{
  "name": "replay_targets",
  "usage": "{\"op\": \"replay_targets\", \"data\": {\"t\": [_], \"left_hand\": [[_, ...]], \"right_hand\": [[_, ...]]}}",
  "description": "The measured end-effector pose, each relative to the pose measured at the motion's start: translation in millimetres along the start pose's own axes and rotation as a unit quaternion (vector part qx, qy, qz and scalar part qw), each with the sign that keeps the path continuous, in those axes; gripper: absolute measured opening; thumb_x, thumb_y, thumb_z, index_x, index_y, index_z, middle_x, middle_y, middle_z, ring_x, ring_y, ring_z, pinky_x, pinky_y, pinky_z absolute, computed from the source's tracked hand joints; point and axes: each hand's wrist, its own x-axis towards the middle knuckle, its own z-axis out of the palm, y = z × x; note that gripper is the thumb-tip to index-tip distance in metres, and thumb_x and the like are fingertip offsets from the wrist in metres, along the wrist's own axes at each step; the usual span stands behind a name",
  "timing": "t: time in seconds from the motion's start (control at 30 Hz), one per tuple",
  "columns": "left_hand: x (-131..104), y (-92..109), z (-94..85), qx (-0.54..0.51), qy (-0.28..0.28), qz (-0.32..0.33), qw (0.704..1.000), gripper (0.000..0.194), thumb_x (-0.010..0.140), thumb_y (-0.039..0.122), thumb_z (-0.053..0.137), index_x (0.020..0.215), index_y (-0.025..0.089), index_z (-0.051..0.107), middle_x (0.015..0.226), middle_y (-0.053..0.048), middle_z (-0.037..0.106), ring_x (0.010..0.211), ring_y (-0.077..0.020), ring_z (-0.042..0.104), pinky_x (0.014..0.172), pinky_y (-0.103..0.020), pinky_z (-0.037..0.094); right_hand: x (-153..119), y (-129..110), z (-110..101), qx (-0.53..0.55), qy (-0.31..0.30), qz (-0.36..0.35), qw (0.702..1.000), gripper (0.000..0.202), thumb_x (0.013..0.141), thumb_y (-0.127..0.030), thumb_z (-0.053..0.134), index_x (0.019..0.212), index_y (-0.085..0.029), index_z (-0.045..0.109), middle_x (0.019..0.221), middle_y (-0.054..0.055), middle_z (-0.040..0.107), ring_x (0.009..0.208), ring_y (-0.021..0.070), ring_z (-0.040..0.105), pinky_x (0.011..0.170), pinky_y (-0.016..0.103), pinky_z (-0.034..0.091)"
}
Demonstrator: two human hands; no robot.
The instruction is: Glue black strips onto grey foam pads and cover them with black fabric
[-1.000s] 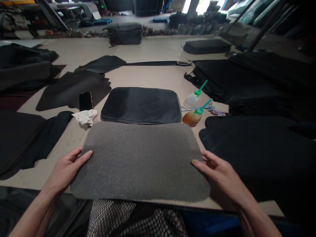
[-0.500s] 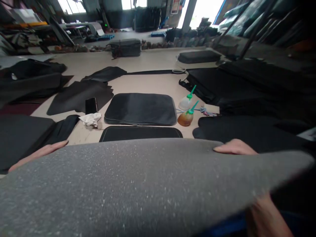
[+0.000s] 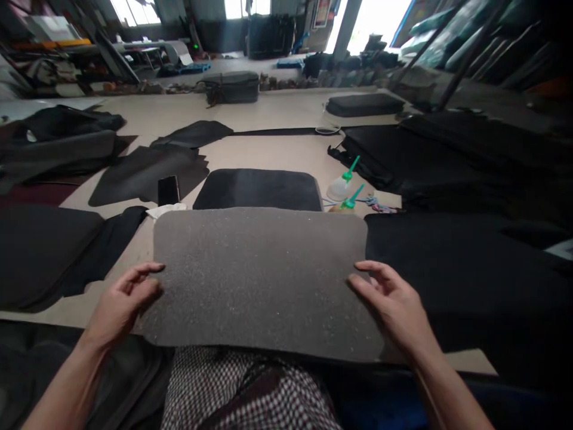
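A grey, speckled foam-like sheet (image 3: 264, 280) with rounded corners is spread flat in front of me, its near edge by the table's front. My left hand (image 3: 129, 295) is at its left edge, fingers curled in around the rim. At the opposite edge, my right hand (image 3: 387, 292) has its thumb and fingers bent round the side in the same way. Beyond the sheet rests a black padded panel (image 3: 259, 188), partly covered by it. The sheet hides whatever lies beneath.
Two squeeze bottles with green nozzles, one whitish (image 3: 340, 186) and one mostly hidden, stand behind the sheet's right corner. A phone (image 3: 168, 191) and a white crumpled cloth (image 3: 165, 210) are at the left. Black material (image 3: 447, 263) covers the right side; dark pieces (image 3: 45, 245) lie left.
The grey sheet, raised and tilted close to the camera before, has come down flat and now covers the nearer black panel. Both hands have moved to its side edges.
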Motion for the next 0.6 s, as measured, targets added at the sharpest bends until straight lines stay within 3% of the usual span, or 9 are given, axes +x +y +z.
{"op": "replay_targets", "data": {"t": [0.07, 0.2, 0.6], "left_hand": [[6, -5, 11.4, 0.054, -0.009, 0.001, 0.998, 0.07, 0.063, 0.063, 0.086, 0.114, 0.019, 0.069, 0.086, -0.004, 0.07, 0.072, -0.0189, 0.065, 0.06, -0.025, 0.051], [16, -11, 25.6, 0.109, -0.012, 0.025, 0.994, 0.061, 0.069, 0.064, 0.08, 0.109, 0.021, 0.069, 0.09, -0.003, 0.068, 0.075, -0.0185, 0.062, 0.061, -0.023, 0.046], [30, -21, 31.5, 0.159, -0.023, 0.042, 0.986, 0.054, 0.073, 0.064, 0.076, 0.109, 0.024, 0.068, 0.104, -0.003, 0.068, 0.084, -0.019, 0.06, 0.069, -0.025, 0.044]], "right_hand": [[2, 6, 8, 0.005, -0.026, 0.03, 0.999, 0.052, 0.072, -0.053, 0.085, 0.109, -0.022, 0.064, 0.091, 0.006, 0.073, 0.079, 0.0249, 0.07, 0.062, 0.031, 0.056], [9, 18, 14, -0.063, -0.027, 0.011, 0.998, 0.053, 0.074, -0.056, 0.081, 0.111, -0.021, 0.065, 0.102, 0.008, 0.072, 0.088, 0.0253, 0.069, 0.07, 0.032, 0.055], [14, 26, 14, -0.182, -0.018, -0.062, 0.981, 0.042, 0.085, -0.057, 0.073, 0.11, -0.024, 0.065, 0.109, 0.005, 0.068, 0.086, 0.0215, 0.062, 0.081, 0.033, 0.049]]}}
